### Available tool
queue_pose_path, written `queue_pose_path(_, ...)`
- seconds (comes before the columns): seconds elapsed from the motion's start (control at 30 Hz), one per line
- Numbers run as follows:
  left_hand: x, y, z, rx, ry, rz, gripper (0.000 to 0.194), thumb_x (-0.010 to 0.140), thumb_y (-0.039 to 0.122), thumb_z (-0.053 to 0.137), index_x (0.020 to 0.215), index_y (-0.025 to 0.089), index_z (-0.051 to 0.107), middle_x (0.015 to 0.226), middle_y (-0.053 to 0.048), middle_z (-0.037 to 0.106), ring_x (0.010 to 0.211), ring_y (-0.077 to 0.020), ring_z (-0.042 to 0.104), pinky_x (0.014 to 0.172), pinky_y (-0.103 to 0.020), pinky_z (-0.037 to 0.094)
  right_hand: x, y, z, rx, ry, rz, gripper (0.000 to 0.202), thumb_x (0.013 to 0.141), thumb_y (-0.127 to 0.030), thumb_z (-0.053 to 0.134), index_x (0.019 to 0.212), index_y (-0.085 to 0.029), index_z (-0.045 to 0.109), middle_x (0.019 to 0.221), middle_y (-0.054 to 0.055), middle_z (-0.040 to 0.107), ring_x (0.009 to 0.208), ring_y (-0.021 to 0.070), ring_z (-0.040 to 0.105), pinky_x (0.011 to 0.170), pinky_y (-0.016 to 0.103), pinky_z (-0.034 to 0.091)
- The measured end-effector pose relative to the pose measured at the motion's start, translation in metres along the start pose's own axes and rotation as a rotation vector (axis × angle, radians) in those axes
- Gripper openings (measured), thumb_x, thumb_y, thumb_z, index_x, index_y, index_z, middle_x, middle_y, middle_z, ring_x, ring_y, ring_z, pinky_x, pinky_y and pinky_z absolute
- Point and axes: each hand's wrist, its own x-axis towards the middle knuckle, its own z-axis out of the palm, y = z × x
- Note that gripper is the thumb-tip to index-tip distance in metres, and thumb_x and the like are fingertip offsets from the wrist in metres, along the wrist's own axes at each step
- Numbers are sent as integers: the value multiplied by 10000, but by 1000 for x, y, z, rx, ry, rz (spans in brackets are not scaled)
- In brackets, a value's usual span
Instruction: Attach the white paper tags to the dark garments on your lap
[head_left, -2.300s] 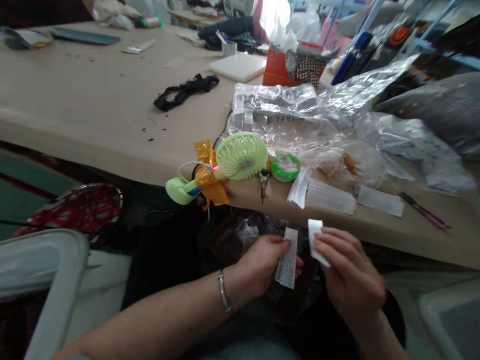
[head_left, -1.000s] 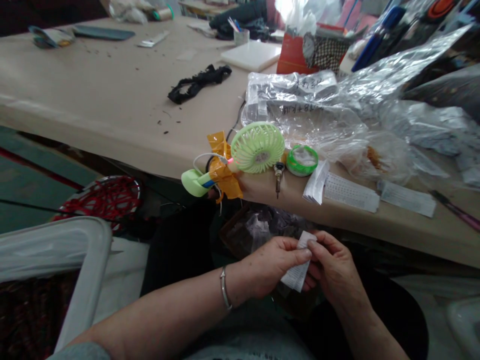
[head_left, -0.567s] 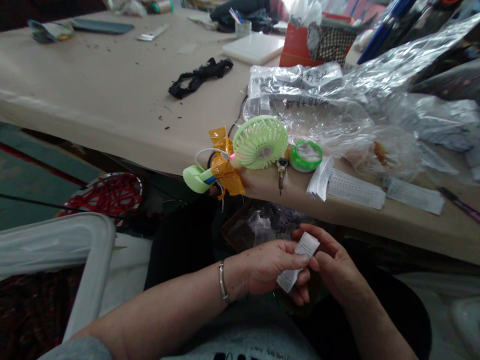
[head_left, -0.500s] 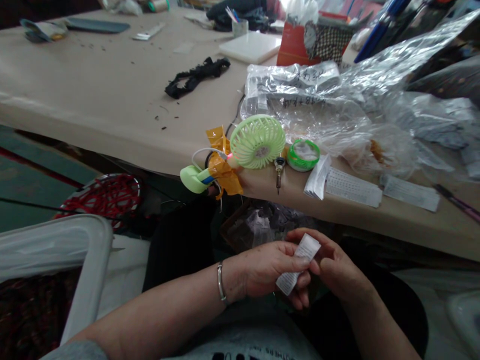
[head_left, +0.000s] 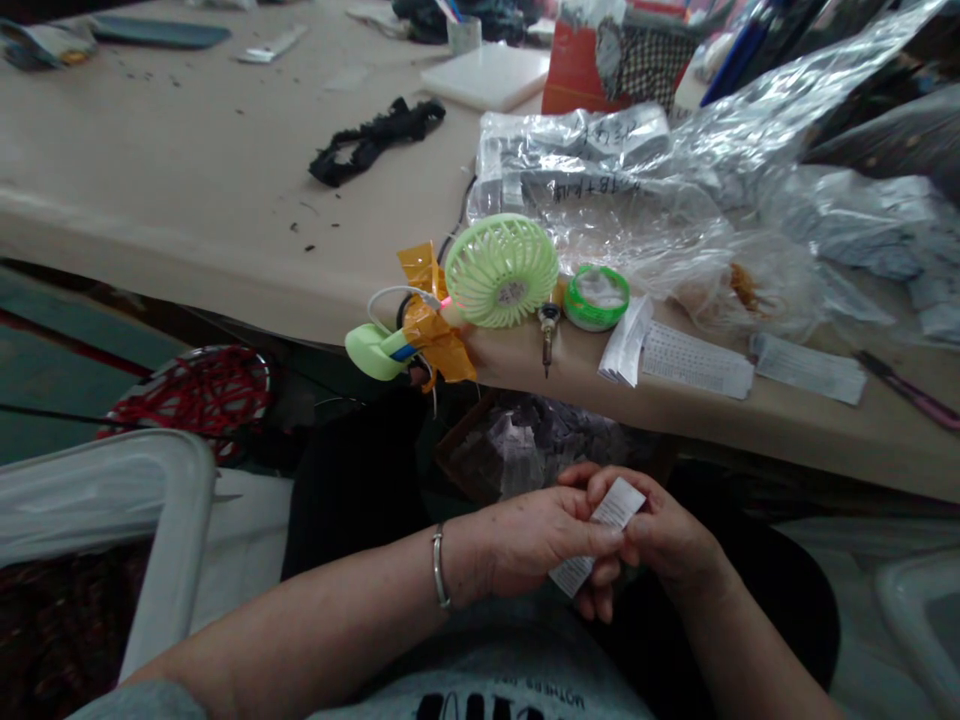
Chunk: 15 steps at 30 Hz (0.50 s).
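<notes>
Left hand: thumb flat over the middle of a small white printed label, other fingers curled in underneath. Pinch grip, little gap. Metal bracelet on that wrist.

Right hand: fingers bent, thumb and fingertips at the upper right end of the label, close up against the left hand. Touching it, looks like a light pinch; contact of the far fingers is hidden, can't tell.

Label position: tilted, upper end to the right, both ends showing past the left thumb. Held over the lap, clear of the tabletop. Print too small to read.

Nearest on the tabletop edge, left to right: green fan taped down with orange tape, metal-tipped tool, green-rimmed round container, folded white stack, printed strip just beside it, second strip, pink-handled scissors. Clear plastic bags behind those.
</notes>
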Motion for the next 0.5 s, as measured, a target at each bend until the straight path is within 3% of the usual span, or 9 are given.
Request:
queue_pose_path(0.13,-2,6,1,-10,79,50,250,773,385,644,797,147,571,554,47,491,471,-105,563,442,-200,404,-7,-6,2,-291,220,-138,400,746,-333,691,1139,-283,637,1124,51,674,928,197,664,799,320,547)
queue_pose_path(0.23,-5,9,0,-31,111,74,273,763,406,648,810,150,566,550,47,494,472,-102,559,444,-197,398,-13,-13,6,-723,393,-393,361,850,-315,594,1210,-292,597,1209,51,626,1082,201,607,936,326,492)
queue_pose_path(0.33,-6,8,-2,-26,114,90,317,744,446,665,788,153,553,552,46,500,470,-104,559,434,-199,396,-15,-18,14,-1086,436,-550,374,870,-275,571,1245,-271,570,1225,64,598,1137,207,572,969,330,475)
queue_pose_path(0.5,-6,6,-4,-23,110,96,391,712,510,688,771,152,543,565,40,516,486,-107,569,450,-205,416,-11,-19,23,-1275,433,-618,285,903,-257,515,1174,-225,598,1137,94,622,1049,213,613,900,350,521)
